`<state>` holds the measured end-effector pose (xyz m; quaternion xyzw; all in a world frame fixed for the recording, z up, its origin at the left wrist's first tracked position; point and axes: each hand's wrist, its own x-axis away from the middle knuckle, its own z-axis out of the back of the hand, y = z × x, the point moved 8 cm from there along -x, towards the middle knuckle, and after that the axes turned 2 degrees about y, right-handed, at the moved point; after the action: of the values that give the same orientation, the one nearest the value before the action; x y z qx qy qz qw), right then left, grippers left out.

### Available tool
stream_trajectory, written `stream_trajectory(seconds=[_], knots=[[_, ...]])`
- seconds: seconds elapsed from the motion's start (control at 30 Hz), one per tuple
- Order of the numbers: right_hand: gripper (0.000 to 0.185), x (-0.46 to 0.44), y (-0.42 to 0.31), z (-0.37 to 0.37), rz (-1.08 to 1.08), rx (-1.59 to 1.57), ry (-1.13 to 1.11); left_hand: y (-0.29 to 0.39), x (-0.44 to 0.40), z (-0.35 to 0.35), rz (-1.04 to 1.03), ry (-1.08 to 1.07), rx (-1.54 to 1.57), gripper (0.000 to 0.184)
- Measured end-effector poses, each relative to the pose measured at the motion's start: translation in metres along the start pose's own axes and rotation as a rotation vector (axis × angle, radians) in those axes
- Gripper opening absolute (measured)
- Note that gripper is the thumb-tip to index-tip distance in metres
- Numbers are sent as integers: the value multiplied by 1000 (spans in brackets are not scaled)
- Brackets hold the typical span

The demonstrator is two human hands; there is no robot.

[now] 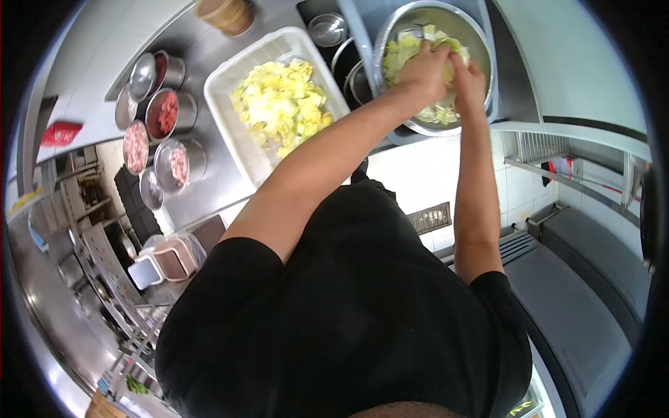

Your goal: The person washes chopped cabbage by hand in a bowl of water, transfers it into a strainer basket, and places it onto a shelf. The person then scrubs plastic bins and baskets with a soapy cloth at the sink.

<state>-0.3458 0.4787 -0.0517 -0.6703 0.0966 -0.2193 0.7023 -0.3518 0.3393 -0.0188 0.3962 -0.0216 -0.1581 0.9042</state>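
Observation:
A large metal bowl [381,52] holds chopped pale yellow-green cabbage [402,53] and sits inside a blue-grey sink basin at the upper right. Both my hands are in this bowl, close together. My left hand [426,72] has its fingers bent around cabbage pieces. Just right of it, my right hand [470,82] curls in from the bowl's other side, also on cabbage. Their fingertips are partly hidden among the leaves. Left of the bowl, a white perforated basket [221,87] contains a heap of cut cabbage [284,101], partly behind my left forearm.
Several metal pots, some with raw meat [167,113], stand on the steel counter [202,198] at the left. A wooden-coloured tub [224,15] is at the back. Dark pots [357,82] sit between basket and sink. A floor drain grate [430,218] lies below.

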Motion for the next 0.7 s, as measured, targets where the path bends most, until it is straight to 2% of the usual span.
stream_trajectory(seconds=[0.13,0.23,0.3,0.33,0.4,0.47,0.57,0.67,0.7], knots=[[38,56,-67,-58,95,-74,-145,8,42,88,-57,177,34,81],[36,109,-82,-121,99,69,-259,-23,90,153,-8,242,24,82],[48,142,-75,-171,125,0,-378,-59,124,186,30,310,37,81],[51,147,-52,-195,157,90,-447,-80,142,197,36,336,45,81],[54,170,-40,-228,226,391,-512,-138,173,206,174,290,-56,73],[46,180,-18,-252,306,687,-591,-193,198,202,307,112,-101,63],[45,189,8,-275,453,900,-649,-240,231,204,499,1,-116,56],[46,198,15,-287,501,958,-697,-266,252,198,492,-34,-54,57],[46,202,17,-292,525,994,-725,-268,254,195,466,-37,-46,63]])
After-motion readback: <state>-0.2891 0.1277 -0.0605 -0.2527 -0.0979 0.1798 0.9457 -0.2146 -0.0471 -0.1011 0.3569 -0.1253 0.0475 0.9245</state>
